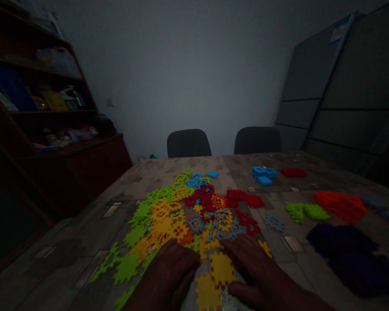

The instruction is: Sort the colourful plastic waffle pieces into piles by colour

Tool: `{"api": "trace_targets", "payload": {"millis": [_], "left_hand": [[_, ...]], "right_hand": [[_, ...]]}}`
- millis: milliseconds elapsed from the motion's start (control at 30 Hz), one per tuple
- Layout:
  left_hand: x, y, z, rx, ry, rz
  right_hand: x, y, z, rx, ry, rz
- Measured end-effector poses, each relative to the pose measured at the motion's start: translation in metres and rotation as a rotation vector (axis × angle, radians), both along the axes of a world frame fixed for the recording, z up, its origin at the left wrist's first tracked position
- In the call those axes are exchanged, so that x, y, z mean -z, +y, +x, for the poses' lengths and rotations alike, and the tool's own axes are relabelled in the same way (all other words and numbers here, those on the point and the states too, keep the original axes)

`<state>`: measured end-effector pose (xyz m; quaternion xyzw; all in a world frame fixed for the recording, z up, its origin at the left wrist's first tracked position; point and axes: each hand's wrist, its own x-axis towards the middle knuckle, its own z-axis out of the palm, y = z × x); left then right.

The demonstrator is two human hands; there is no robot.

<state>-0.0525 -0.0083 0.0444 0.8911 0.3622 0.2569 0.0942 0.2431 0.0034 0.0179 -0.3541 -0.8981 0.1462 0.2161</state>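
A mixed heap of interlocking plastic waffle pieces (pixel 194 211) in green, yellow, red, blue and grey covers the table's middle. My left hand (pixel 165 276) lies palm down at the heap's near edge, beside green and yellow pieces. My right hand (pixel 256 268) rests palm down next to a yellow waffle piece (pixel 222 268). A clear plastic bag (pixel 228 302) shows between my hands at the bottom edge, partly hidden. Neither hand visibly grips anything, though the dim light hides my fingertips.
Sorted piles lie to the right on the patterned table (pixel 84 242): blue (pixel 264 175), red (pixel 293 172), green (pixel 306 211), orange-red (pixel 340 206) and dark purple (pixel 346 255). Two dark chairs (pixel 188 143) stand beyond the far edge. A wooden shelf unit (pixel 42 86) stands at left.
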Motion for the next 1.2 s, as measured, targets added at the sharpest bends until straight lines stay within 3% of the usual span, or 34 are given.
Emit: {"api": "trace_targets", "payload": {"millis": [167, 467, 733, 900, 1000, 1200], "left_hand": [[-0.006, -0.003, 0.0, -0.072, 0.008, -0.094], [-0.015, -0.005, 0.001, -0.162, -0.003, 0.003], [-0.012, -0.005, 0.003, -0.138, -0.027, -0.114], [-0.015, -0.012, 0.005, -0.061, -0.04, -0.169], [-0.005, -0.014, 0.007, -0.007, -0.005, -0.18], [0.038, -0.007, 0.009, 0.1, 0.077, -0.108]], "right_hand": [[0.002, 0.0, 0.001, 0.05, -0.022, -0.074], [0.01, 0.0, 0.0, 0.018, 0.004, 0.007], [-0.001, -0.012, -0.022, -0.062, 0.035, 0.068], [0.0, -0.003, -0.009, -0.009, 0.022, 0.157], [-0.004, 0.01, 0.009, 0.083, 0.039, 0.228], [-0.013, 0.034, 0.037, 0.265, 0.049, 0.209]]}}
